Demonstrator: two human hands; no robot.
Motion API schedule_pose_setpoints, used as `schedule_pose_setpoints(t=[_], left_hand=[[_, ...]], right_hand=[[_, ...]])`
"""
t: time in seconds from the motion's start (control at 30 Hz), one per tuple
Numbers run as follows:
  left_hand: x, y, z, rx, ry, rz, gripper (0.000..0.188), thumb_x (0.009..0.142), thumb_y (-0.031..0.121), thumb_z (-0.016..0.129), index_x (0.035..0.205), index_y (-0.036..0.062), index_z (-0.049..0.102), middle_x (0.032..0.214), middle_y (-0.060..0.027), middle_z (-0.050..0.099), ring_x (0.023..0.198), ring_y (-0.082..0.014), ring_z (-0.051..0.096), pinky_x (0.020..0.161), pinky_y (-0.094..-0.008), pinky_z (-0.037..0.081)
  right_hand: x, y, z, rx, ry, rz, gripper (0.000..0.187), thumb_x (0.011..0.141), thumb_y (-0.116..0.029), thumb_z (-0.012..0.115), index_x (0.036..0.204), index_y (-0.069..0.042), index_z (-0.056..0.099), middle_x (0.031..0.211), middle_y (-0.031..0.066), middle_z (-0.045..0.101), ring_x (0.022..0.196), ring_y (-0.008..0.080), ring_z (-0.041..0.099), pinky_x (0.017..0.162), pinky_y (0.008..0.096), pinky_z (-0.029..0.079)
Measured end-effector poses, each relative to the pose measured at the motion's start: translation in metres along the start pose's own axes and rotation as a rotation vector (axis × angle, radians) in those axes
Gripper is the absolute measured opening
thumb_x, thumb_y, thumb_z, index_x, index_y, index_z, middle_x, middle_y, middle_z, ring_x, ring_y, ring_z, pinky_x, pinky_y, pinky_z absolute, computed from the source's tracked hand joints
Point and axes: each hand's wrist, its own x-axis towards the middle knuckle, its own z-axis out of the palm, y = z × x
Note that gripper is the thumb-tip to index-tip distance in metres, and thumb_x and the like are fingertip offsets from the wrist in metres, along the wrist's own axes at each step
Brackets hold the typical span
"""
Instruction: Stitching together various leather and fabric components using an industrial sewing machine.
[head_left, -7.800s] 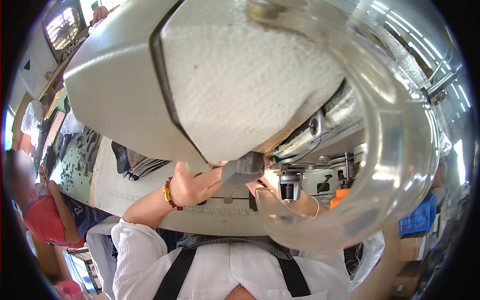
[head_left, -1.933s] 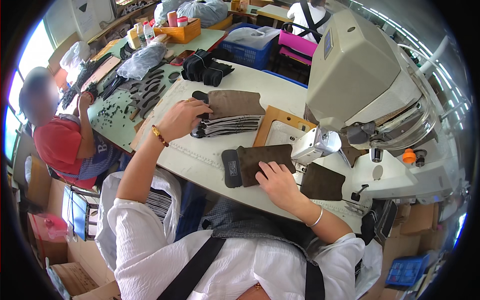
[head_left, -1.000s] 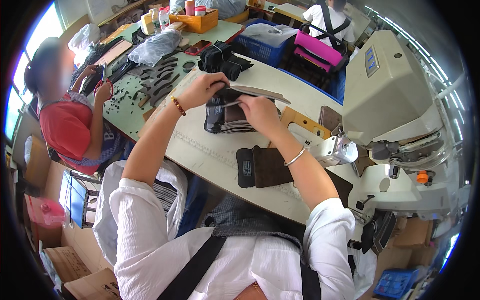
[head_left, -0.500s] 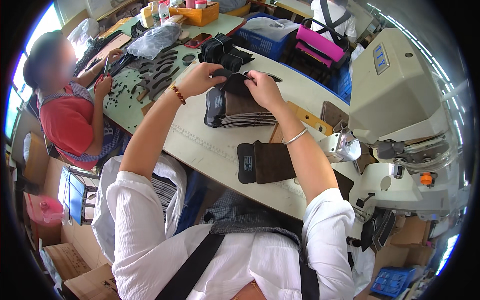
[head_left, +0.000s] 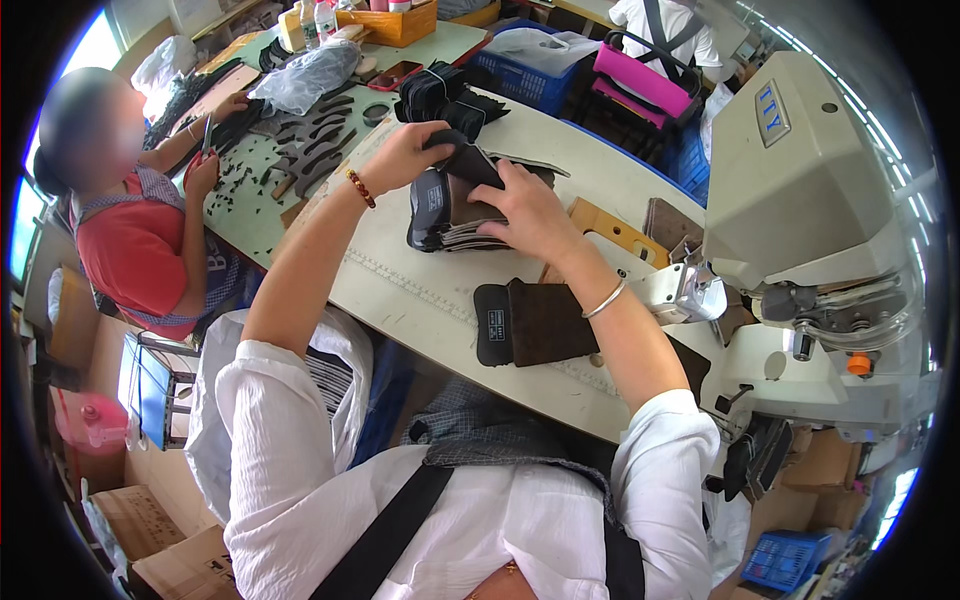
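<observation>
Over the far part of the white table, my left hand pinches the end of a dark fabric piece. My right hand grips the piece's right side with its upper fingers, while the thumb reaches down beside the stack below. That stack of brown and black fabric pieces lies right under both hands, partly hidden by them. Nearer to me, a single brown piece with a black labelled end lies flat, left of my right forearm. A bundle of black strips sits just beyond my left hand.
A sewing machine stands at the right, beside a yellow bar. To the left, a co-worker in red holds scissors at a green table strewn with dark cut pieces. A white sack stands below the table edge.
The dark piece has tilted so that more of its face shows. My right hand has moved slightly down and right, its fingers spreading from a pinch over the stack.
</observation>
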Motion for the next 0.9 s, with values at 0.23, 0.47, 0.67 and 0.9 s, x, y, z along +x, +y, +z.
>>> schedule_pose_setpoints(t=[0.23,0.47,0.67,0.9], left_hand=[[0.001,-0.012,0.005,-0.175,-0.035,0.037,0.023,0.099,0.01,0.066,0.115,-0.0054,0.065,0.092,-0.0023,0.068,0.082,-0.0059,0.055,0.074,-0.0271,0.05],[0.002,-0.016,0.006,-0.495,-0.129,-0.09,0.019,0.1,0.011,0.064,0.115,-0.0009,0.066,0.099,0.0035,0.067,0.089,-0.0022,0.056,0.08,-0.0219,0.049],[0.01,-0.021,0.009,-0.574,-0.096,-0.156,0.024,0.102,0.012,0.061,0.124,0.0005,0.062,0.103,0.0043,0.067,0.093,0.0,0.057,0.085,-0.0209,0.049],[0.008,-0.016,0.006,-0.866,-0.056,-0.257,0.036,0.099,0.015,0.068,0.131,0.0003,0.061,0.107,0.0025,0.07,0.091,-0.0031,0.06,0.08,-0.0207,0.052]], right_hand=[[0.009,0.015,-0.004,0.28,0.006,0.108,0.022,0.081,-0.029,0.079,0.097,-0.013,0.079,0.096,0.0122,0.069,0.094,0.0322,0.066,0.082,0.0403,0.053],[0.031,0.016,0.002,0.208,0.064,0.32,0.025,0.088,-0.035,0.072,0.085,-0.012,0.079,0.077,0.0141,0.071,0.076,0.0365,0.068,0.072,0.0449,0.054],[0.045,0.022,0.003,0.176,0.051,0.454,0.027,0.089,-0.035,0.071,0.084,-0.009,0.079,0.075,0.0173,0.071,0.075,0.0374,0.07,0.071,0.0464,0.056],[0.048,0.022,0.005,0.143,0.057,0.522,0.029,0.088,-0.038,0.071,0.084,-0.01,0.079,0.077,0.0164,0.072,0.075,0.0369,0.071,0.074,0.047,0.057]])
